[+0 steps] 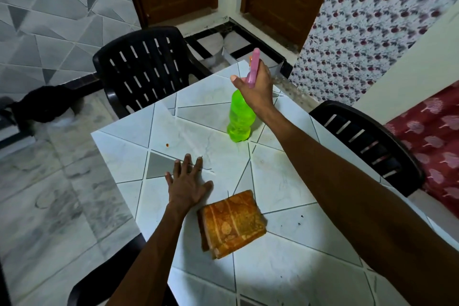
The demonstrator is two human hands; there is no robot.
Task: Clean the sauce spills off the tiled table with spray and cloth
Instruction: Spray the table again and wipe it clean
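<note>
head | right hand grips spray bottle | left hand flat on table

Single head-worn wide-angle view. Sits above the near edge of the bench, faces forward and steeply down, close in. Bench fills centre and lower right, one corner pointing away. Both forearms enter from the bottom edge; left grip on the bench's left part, right grip on the spray bottle nearer the far corner. Floor shows left of the bench.
</note>
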